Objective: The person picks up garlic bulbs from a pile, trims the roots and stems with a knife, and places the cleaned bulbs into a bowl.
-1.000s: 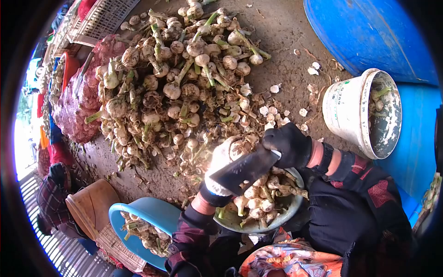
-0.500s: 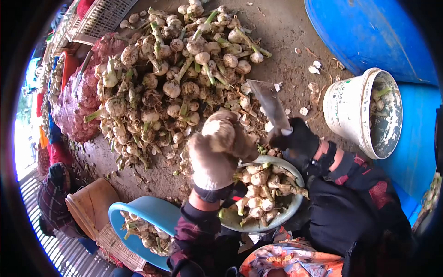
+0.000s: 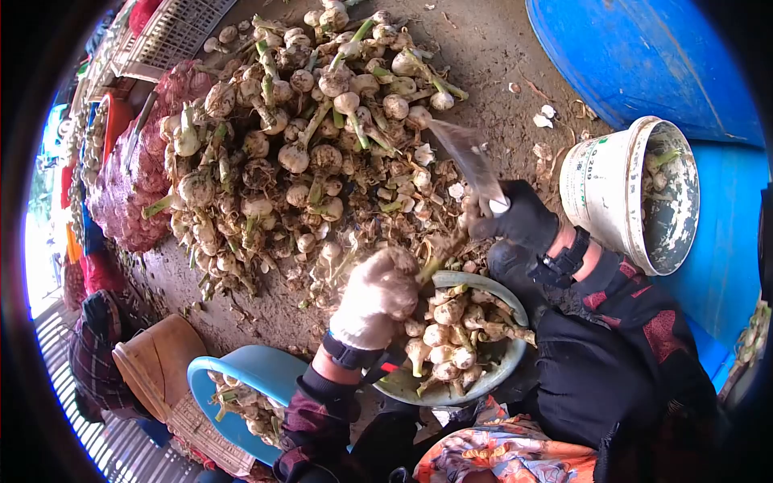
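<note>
One garlic bulb (image 3: 403,262), light and firm with papery skin, sits clamped in your left hand (image 3: 374,294) over the bowl (image 3: 475,386); grip the bulb body. Right hand (image 3: 519,219) fisted round the cleaver (image 3: 469,161).

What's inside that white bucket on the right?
The white bucket lies tipped on its side with its mouth in view. A few garlic stalks show against its dirty inner wall. The bottom is in shadow, so anything deeper cannot be seen.
</note>
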The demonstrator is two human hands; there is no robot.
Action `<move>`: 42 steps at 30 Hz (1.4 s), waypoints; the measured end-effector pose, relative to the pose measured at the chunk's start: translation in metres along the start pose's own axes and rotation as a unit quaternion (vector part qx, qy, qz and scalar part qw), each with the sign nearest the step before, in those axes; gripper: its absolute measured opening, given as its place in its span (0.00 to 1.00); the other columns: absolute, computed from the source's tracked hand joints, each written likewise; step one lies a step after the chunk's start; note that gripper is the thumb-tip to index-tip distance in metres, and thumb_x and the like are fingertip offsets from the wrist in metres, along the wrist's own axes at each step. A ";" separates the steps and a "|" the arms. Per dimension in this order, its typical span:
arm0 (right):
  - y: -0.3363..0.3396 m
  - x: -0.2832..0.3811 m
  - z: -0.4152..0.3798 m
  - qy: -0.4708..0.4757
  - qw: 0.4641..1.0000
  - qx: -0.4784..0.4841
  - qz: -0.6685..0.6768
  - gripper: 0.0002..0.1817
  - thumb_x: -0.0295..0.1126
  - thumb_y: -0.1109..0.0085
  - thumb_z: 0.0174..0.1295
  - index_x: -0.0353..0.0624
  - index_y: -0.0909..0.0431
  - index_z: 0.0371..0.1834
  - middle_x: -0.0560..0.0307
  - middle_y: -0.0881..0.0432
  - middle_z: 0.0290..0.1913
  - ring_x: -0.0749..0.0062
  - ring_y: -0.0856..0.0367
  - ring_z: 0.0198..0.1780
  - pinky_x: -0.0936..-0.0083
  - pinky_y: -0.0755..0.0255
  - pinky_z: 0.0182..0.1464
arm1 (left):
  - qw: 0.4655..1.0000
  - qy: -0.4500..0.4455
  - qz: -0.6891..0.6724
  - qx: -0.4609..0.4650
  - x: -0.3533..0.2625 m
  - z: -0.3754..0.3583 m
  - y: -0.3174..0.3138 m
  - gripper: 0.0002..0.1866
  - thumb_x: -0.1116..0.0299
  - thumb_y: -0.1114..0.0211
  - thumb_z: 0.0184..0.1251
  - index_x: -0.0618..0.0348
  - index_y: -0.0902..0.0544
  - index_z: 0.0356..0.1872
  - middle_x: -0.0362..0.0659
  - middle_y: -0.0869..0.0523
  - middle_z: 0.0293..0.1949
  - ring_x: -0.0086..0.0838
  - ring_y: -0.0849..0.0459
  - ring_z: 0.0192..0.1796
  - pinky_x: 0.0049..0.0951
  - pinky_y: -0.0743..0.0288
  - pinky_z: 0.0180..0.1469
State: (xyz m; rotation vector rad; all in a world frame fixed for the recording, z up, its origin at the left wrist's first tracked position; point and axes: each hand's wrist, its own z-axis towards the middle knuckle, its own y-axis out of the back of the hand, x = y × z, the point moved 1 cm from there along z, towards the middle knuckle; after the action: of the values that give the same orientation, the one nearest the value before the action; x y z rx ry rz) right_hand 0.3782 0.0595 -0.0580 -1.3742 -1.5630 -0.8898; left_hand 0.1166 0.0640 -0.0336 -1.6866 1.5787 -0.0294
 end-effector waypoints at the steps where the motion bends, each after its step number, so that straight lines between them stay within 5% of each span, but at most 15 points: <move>1: 0.002 -0.003 -0.001 0.000 1.000 0.001 -0.001 0.16 0.34 0.24 0.46 0.42 0.26 0.24 0.66 0.23 0.26 0.82 0.25 0.30 0.78 0.30 0.34 | 1.000 0.002 -0.001 0.006 -0.006 -0.001 -0.007 0.15 0.77 0.38 0.52 0.62 0.28 0.42 0.41 0.19 0.29 0.26 0.20 0.29 0.21 0.24 0.35; 6: -0.012 0.005 -0.012 -0.013 1.000 0.011 0.003 0.15 0.38 0.28 0.50 0.39 0.21 0.28 0.62 0.21 0.22 0.79 0.23 0.26 0.76 0.28 0.30 | 0.920 -0.180 0.344 -0.041 -0.004 0.009 -0.006 0.17 0.77 0.33 0.44 0.61 0.25 0.38 0.38 0.22 0.30 0.19 0.24 0.28 0.19 0.27 0.32; 7: -0.018 -0.003 -0.012 -0.041 0.998 0.046 -0.015 0.14 0.37 0.29 0.50 0.38 0.21 0.27 0.60 0.20 0.22 0.77 0.21 0.26 0.74 0.27 0.31 | 0.827 -0.310 0.466 -0.052 -0.013 0.008 -0.011 0.17 0.78 0.32 0.46 0.60 0.26 0.38 0.41 0.21 0.29 0.22 0.22 0.27 0.22 0.26 0.31; 9: -0.023 -0.019 -0.006 -0.104 0.955 0.128 -0.248 0.20 0.36 0.35 0.43 0.35 0.18 0.38 0.47 0.16 0.28 0.67 0.16 0.30 0.72 0.24 0.37 | 0.901 -0.335 0.271 -0.046 -0.024 -0.005 -0.021 0.16 0.77 0.32 0.49 0.60 0.27 0.39 0.44 0.21 0.29 0.27 0.21 0.28 0.25 0.25 0.29; 11: -0.023 -0.041 -0.011 -0.099 0.944 0.152 -0.276 0.22 0.36 0.35 0.43 0.35 0.18 0.42 0.45 0.16 0.30 0.64 0.16 0.31 0.72 0.24 0.38 | 0.954 -0.273 0.108 0.060 -0.043 -0.024 -0.032 0.18 0.67 0.29 0.53 0.61 0.26 0.41 0.50 0.18 0.34 0.33 0.18 0.32 0.31 0.22 0.33; 14: -0.015 -0.037 -0.010 -0.121 0.954 0.150 -0.228 0.22 0.37 0.32 0.42 0.34 0.18 0.41 0.44 0.16 0.29 0.64 0.16 0.32 0.72 0.25 0.39 | 0.792 -0.061 0.499 0.348 -0.058 -0.023 -0.024 0.34 0.54 0.19 0.37 0.64 0.20 0.46 0.51 0.18 0.46 0.40 0.17 0.47 0.33 0.25 0.51; 19: -0.012 -0.025 -0.002 -0.198 0.956 0.078 -0.202 0.15 0.33 0.29 0.41 0.36 0.21 0.30 0.58 0.18 0.26 0.77 0.21 0.29 0.76 0.27 0.35 | 0.557 -0.272 0.764 -0.178 -0.073 0.029 0.014 0.34 0.64 0.23 0.39 0.59 0.24 0.53 0.54 0.19 0.48 0.43 0.18 0.48 0.35 0.22 0.49; 23: -0.014 -0.029 0.000 -0.092 0.984 0.052 -0.142 0.13 0.32 0.29 0.42 0.37 0.21 0.27 0.60 0.19 0.25 0.78 0.21 0.28 0.76 0.28 0.34 | 0.268 -0.220 0.892 -0.291 -0.096 0.117 0.049 0.17 0.69 0.42 0.62 0.56 0.26 0.53 0.56 0.25 0.49 0.47 0.18 0.39 0.35 0.19 0.39; 25: -0.014 -0.030 0.000 -0.117 0.983 0.051 -0.135 0.12 0.32 0.30 0.42 0.38 0.21 0.26 0.60 0.19 0.24 0.77 0.22 0.27 0.76 0.28 0.34 | 0.349 -0.034 0.885 -0.305 -0.101 0.132 0.032 0.14 0.72 0.50 0.66 0.54 0.27 0.53 0.55 0.25 0.48 0.49 0.18 0.41 0.36 0.19 0.40; 27: -0.012 -0.028 -0.003 -0.109 0.984 0.049 -0.128 0.12 0.32 0.30 0.42 0.37 0.21 0.26 0.60 0.19 0.23 0.78 0.22 0.27 0.75 0.28 0.33 | 0.363 -0.063 0.876 -0.312 -0.096 0.145 0.047 0.15 0.72 0.51 0.67 0.53 0.27 0.53 0.55 0.25 0.48 0.49 0.17 0.44 0.38 0.19 0.40; 33: -0.006 -0.015 -0.007 -0.011 0.973 0.006 -0.230 0.11 0.32 0.32 0.43 0.38 0.23 0.23 0.55 0.23 0.20 0.72 0.23 0.23 0.73 0.30 0.29 | 0.819 -0.293 0.462 -0.170 -0.079 0.107 0.058 0.35 0.82 0.34 0.47 0.60 0.32 0.62 0.51 0.18 0.47 0.34 0.17 0.44 0.31 0.20 0.46; 35: -0.010 -0.004 -0.007 0.040 0.956 0.003 -0.292 0.10 0.32 0.33 0.43 0.39 0.23 0.23 0.53 0.24 0.19 0.68 0.23 0.22 0.71 0.30 0.29 | 0.958 -0.203 0.188 -0.077 -0.076 0.071 0.021 0.39 0.82 0.39 0.45 0.59 0.37 0.66 0.52 0.18 0.47 0.33 0.16 0.41 0.26 0.19 0.44; 40: -0.027 0.035 -0.007 0.244 0.888 -0.020 -0.390 0.09 0.34 0.35 0.45 0.44 0.23 0.26 0.52 0.22 0.23 0.54 0.20 0.25 0.63 0.27 0.27 | 0.984 -0.167 -0.010 0.061 -0.036 0.037 0.001 0.50 0.57 0.25 0.52 0.57 0.48 0.70 0.59 0.22 0.54 0.41 0.19 0.54 0.44 0.24 0.57; 41: -0.029 0.038 -0.008 0.259 0.874 -0.017 -0.411 0.09 0.33 0.36 0.45 0.43 0.24 0.27 0.51 0.22 0.23 0.54 0.20 0.25 0.63 0.27 0.26 | 0.909 -0.254 0.323 0.073 -0.037 0.035 0.002 0.49 0.51 0.31 0.58 0.58 0.54 0.71 0.62 0.27 0.59 0.44 0.21 0.56 0.42 0.27 0.60; 42: -0.028 0.039 -0.009 0.288 0.874 -0.003 -0.392 0.09 0.33 0.36 0.44 0.43 0.24 0.26 0.51 0.23 0.22 0.53 0.21 0.24 0.62 0.28 0.25 | 0.924 -0.227 0.299 0.068 -0.032 0.028 0.001 0.47 0.54 0.33 0.61 0.60 0.54 0.71 0.60 0.28 0.61 0.42 0.22 0.58 0.41 0.28 0.61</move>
State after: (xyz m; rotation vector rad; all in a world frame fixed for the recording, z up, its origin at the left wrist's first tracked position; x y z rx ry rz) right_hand 0.3500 0.0622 -0.0183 -0.3365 -1.6076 -1.6049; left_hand 0.1236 0.1057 -0.0377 -0.9552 1.6120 0.5151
